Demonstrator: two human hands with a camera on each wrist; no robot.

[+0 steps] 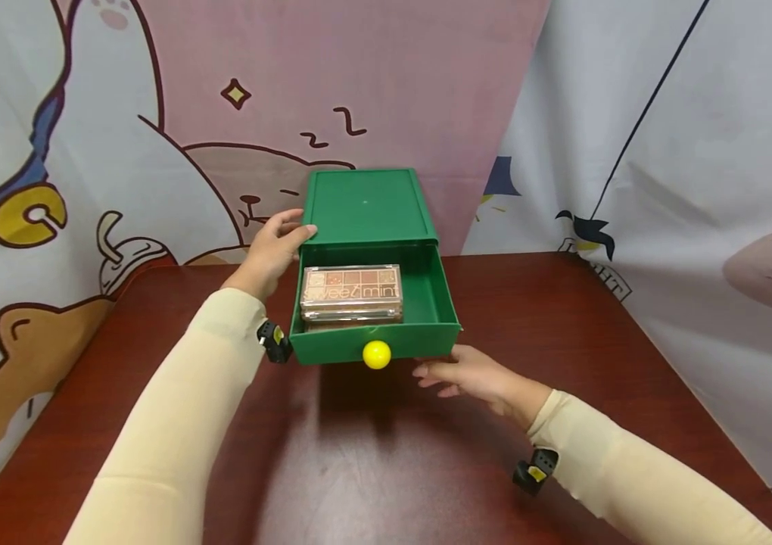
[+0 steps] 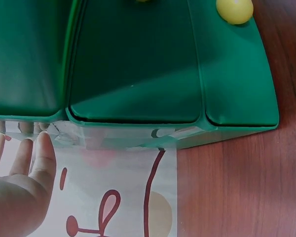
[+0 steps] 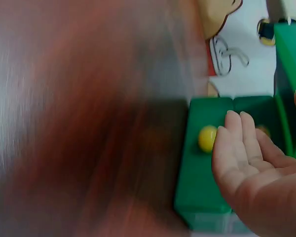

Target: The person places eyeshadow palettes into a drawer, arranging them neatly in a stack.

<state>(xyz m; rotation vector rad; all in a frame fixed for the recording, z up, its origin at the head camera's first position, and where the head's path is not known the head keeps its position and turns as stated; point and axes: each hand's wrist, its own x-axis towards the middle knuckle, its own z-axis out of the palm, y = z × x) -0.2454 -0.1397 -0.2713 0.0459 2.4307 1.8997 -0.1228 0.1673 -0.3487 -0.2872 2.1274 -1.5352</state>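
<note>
A green drawer cabinet (image 1: pixel 368 204) stands at the back of the table in the head view. Its top drawer (image 1: pixel 334 350), with a yellow round knob (image 1: pixel 377 354), is pulled out toward me. Stacked eyeshadow palettes (image 1: pixel 352 286) lie in the drawer's left part. My left hand (image 1: pixel 273 250) rests against the cabinet's upper left side, fingertips on the wall. Below the drawer's front right corner is my right hand (image 1: pixel 474 375), holding nothing. In the right wrist view its fingers (image 3: pixel 237 143) extend in front of the green drawer fronts, near another yellow knob (image 3: pixel 207 138).
The dark red-brown table (image 1: pixel 372 469) reaches toward me in front of the cabinet. A printed cartoon cloth (image 1: pixel 427 91) hangs behind and at both sides. Lower drawer fronts (image 2: pixel 138 64) show in the left wrist view.
</note>
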